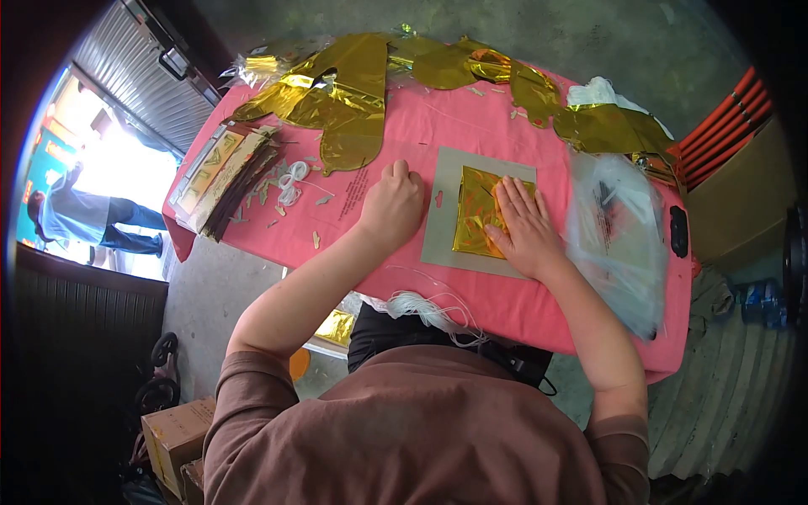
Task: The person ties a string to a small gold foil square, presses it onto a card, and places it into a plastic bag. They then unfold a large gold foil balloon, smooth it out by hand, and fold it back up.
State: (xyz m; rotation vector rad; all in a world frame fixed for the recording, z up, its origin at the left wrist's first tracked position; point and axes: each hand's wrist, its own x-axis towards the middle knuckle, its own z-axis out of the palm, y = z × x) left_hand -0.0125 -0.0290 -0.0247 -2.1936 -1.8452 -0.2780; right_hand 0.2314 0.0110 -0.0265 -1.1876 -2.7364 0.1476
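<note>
A grey cardboard backing card (439, 231) with a hang hole lies on the pink tablecloth in front of me. On it rests a folded square of gold foil (475, 210). My right hand (526, 227) is flat on the foil's right part, fingers stretched out. Just left of the card, my left hand (393, 206) is closed in a fist on the table; whatever it may hold is hidden. Clear plastic with printed text (355, 192) lies beside that fist. Large unfolded gold foil balloons (353, 93) spread along the far edge.
A stack of printed cards (223, 177) stands at the left, near a coil of white cord (292, 183) and small scraps. Clear plastic bags (619, 244) lie at the right, beside a black object (678, 231). White string (425, 310) hangs at the near edge. A person (93, 215) stands outside the doorway.
</note>
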